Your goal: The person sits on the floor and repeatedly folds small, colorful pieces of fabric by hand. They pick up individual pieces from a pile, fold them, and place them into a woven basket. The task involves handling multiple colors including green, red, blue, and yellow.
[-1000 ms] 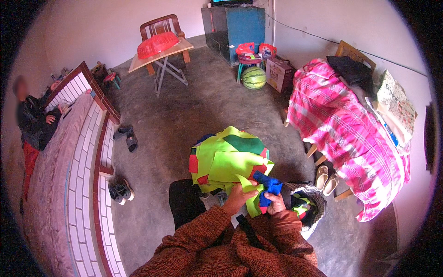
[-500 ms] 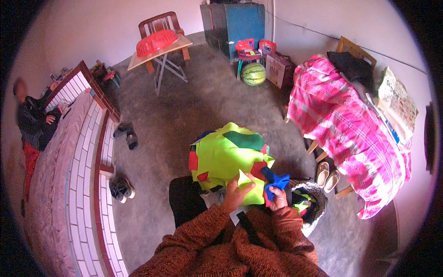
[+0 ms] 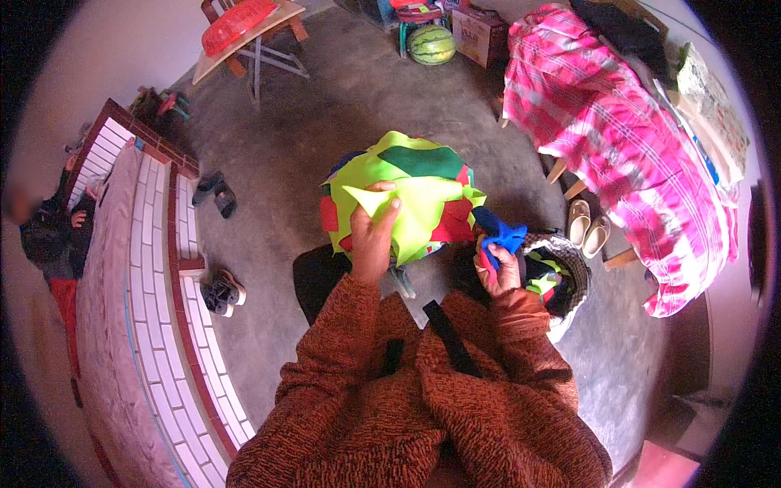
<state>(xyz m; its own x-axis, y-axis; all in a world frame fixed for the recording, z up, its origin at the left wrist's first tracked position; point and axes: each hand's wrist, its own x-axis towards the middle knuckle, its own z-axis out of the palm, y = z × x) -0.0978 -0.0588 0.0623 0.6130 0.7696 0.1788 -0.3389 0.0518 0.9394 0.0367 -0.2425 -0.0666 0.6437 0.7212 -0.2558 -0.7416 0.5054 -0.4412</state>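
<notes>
Concrete floor (image 3: 325, 106) ran bare and grey through the middle of the room. Left side had a long tiled bench (image 3: 154, 268) with a brick-red edge, and a seated person (image 3: 49, 236) past its far end. Right side had a bed under a pink striped cover (image 3: 618, 146), dark clothes and papers piled on its far end. Folding table (image 3: 244, 41) stood at the top with a red basket on it; a watermelon (image 3: 431, 45) sat on the floor near a cardboard box.

Centre: a pile of fabric pieces (image 3: 407, 195), mostly lime yellow-green with dark green and red patches, heaped just in front of the person. Left hand (image 3: 373, 236) lay on the pile, fingers curled and pinching the top lime piece, thumb up at its edge. Right hand (image 3: 498, 268) was closed around a blue fabric scrap (image 3: 498, 229), with a bit of red showing in the fist, held just right of the pile. Woven basket (image 3: 561, 276) sat right beside that hand, holding more dark and lime scraps.

Small stuff: pale slippers (image 3: 587, 228) by the bed leg, dark shoes (image 3: 213, 193) and sneakers (image 3: 218, 293) along the bench.
</notes>
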